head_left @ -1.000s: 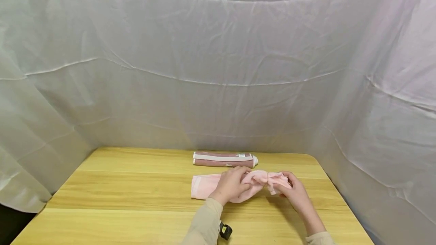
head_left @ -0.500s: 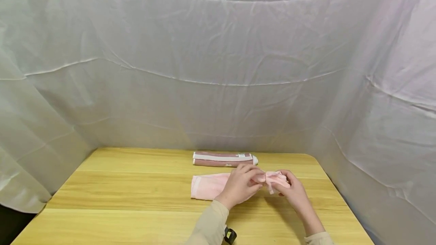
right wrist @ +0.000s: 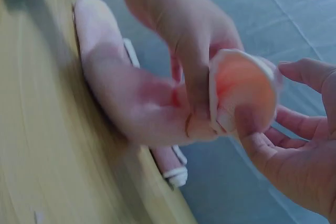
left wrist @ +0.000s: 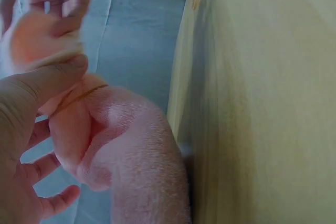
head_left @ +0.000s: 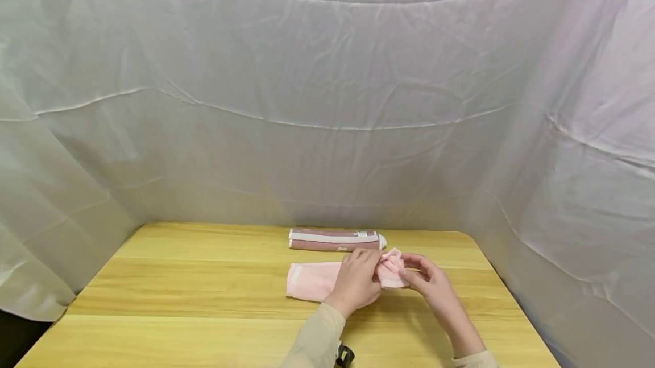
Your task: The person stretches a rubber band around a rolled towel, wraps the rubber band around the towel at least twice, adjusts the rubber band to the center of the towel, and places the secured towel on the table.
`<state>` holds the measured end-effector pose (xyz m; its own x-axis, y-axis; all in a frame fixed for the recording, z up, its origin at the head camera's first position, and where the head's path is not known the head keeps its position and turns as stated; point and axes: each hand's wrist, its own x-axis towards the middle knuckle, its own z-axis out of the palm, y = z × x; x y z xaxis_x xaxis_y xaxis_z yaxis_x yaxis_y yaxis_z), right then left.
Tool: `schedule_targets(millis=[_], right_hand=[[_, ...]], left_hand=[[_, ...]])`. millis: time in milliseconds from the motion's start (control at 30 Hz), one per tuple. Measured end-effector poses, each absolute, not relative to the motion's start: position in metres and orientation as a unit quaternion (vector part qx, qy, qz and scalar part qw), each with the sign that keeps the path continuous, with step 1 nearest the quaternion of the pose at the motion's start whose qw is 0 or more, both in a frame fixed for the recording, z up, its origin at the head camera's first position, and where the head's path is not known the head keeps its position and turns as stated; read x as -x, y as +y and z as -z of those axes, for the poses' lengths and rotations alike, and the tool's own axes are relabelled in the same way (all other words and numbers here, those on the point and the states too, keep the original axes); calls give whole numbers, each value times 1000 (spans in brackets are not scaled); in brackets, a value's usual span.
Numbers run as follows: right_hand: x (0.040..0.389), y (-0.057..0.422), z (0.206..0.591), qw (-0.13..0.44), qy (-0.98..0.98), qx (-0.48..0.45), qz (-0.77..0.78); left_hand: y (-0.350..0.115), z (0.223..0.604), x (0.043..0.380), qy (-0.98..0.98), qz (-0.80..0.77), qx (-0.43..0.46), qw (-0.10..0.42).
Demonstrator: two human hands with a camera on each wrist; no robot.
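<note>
A light pink towel (head_left: 314, 281) lies folded lengthwise on the table, its right end gathered and raised. Around the gathered neck runs a thin brown rubber band (left wrist: 84, 98). My left hand (head_left: 354, 282) grips the towel at this neck, thumb over the cloth near the band. Past the band the end flares like a cup (right wrist: 244, 80). My right hand (head_left: 432, 288) pinches this flared end, its thumb inside the opening and the other fingers outside. In the head view, my left hand hides the band and part of the towel's middle.
Behind the pink towel lies a rolled mauve cloth (head_left: 335, 245) with white trim and a small label. The wooden table (head_left: 179, 288) has grey curtains (head_left: 327, 174) behind and at its sides. A small black device (head_left: 345, 355) sits by my left sleeve.
My left hand has slid right along the towel to the banded neck. The gathered end has shifted left and turned upward, and my right hand has moved slightly left, its hold shifting on it.
</note>
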<state>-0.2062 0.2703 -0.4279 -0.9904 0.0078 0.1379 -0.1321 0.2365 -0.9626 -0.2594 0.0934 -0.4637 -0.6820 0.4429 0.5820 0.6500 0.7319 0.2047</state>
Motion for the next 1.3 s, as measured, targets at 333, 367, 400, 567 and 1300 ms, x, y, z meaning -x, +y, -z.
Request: schedule_targets(millis=[333,367,400,567,1300], right_hand=[[203,272,423,83,-752,-63,-651],[204,272,423,86,-752,-58,-650],[204,273,424,87,-755,-49,-648],[208,271,429,74,-781,-18,-620],[215,250,464,66,-830,-120,-540]], left_hand=[[85,460,268,-858,296,289,303],[84,458,268,-854,307,287,306],[82,456,268,-851,318,285,306],[78,444,268,-822,418,279,268],[72,423,264,-642,727,231,79]])
